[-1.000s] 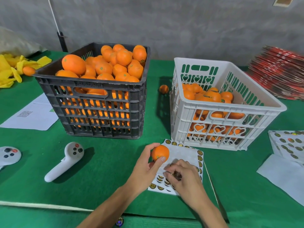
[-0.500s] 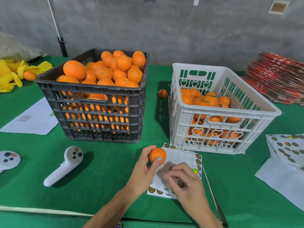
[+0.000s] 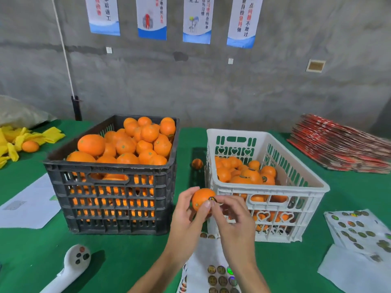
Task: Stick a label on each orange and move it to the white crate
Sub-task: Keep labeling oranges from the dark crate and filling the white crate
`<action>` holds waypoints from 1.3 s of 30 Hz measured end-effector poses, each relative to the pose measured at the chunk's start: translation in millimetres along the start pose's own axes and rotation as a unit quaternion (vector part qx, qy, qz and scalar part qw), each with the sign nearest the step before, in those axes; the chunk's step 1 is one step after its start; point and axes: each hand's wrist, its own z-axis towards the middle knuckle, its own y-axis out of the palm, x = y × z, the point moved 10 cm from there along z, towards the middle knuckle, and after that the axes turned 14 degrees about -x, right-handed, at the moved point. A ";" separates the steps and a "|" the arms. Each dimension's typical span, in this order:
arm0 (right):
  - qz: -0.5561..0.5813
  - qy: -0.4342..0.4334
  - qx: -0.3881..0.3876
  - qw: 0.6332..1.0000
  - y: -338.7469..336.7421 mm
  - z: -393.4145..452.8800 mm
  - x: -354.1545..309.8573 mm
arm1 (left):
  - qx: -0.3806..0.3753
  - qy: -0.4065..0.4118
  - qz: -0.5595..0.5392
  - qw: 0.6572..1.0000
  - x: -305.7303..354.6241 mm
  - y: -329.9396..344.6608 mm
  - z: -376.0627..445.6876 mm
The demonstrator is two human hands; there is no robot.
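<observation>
1. Sticking the label [image 3: 212, 199] is the step in hand: at lower centre of the frame the right hand [image 3: 233, 226] pinches a small round sticker against the orange [image 3: 201, 200].
2. The left hand [image 3: 187, 216] grips that orange from the left side, fingers curled round it, held in the air just in front of the white crate [image 3: 273, 193].
3. The black crate [image 3: 110, 187], left of centre, is heaped with unlabelled fruit; the white crate is partly filled.
4. The sticker sheet [image 3: 211, 265] lies at bottom centre under the wrists.
5. Next, I judge, calls for pressing the label flat, then carrying the orange rightward over the white rim and letting go.
</observation>
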 end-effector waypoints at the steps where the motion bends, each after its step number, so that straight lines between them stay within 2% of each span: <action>1: 0.000 -0.011 0.004 1.000 -4.7 9.4 -9.7 | -0.004 0.011 0.002 1.000 11.0 2.6 10.8; 5: 0.013 -0.041 0.009 0.999 -24.8 40.9 -36.6 | -0.027 0.049 0.016 0.998 47.3 17.8 50.3; 8: 0.068 0.023 -0.009 0.997 -40.4 63.9 -30.9 | -0.045 0.066 0.037 0.996 61.3 30.5 74.3; 10: 0.089 0.037 -0.064 0.993 -45.5 79.0 -30.1 | -0.077 0.063 0.058 0.993 66.5 41.6 88.4; 12: 0.072 0.011 -0.120 0.990 -45.5 90.2 -37.5 | -0.120 0.049 0.085 0.988 71.7 53.2 101.1; 13: 0.062 -0.006 -0.125 0.990 -47.7 94.6 -40.5 | -0.137 0.043 0.098 0.985 74.5 56.8 106.8; 16: 0.032 -0.035 -0.089 0.995 -60.3 104.8 -41.0 | -0.169 0.032 0.122 0.978 83.1 57.5 118.6; 19: -0.081 -0.015 -0.031 0.996 -74.2 112.7 -31.0 | -0.118 0.036 0.227 0.966 97.6 23.0 123.1; 23: -0.229 -0.009 0.009 0.973 -75.1 116.2 -28.1 | -0.024 0.014 0.428 0.904 120.5 -54.7 118.4; 25: -0.266 -0.043 -0.006 0.963 -59.2 117.1 -37.3 | 0.004 -0.046 0.510 0.859 122.5 -93.6 118.1; 28: -0.267 -0.107 -0.039 0.957 -18.9 120.4 -53.5 | 0.033 -0.212 0.548 0.809 108.0 -153.0 109.7; 30: -0.257 -0.124 -0.070 0.956 15.4 122.1 -57.3 | 0.032 -0.271 0.549 0.790 100.6 -177.3 104.0; 36: -0.214 -0.111 -0.161 0.957 100.4 120.4 -51.6 | -0.001 -0.378 0.564 0.734 94.6 -217.0 104.7; 39: -0.191 -0.105 -0.172 0.961 117.3 118.2 -47.5 | -0.013 -0.405 0.535 0.741 89.7 -226.8 110.7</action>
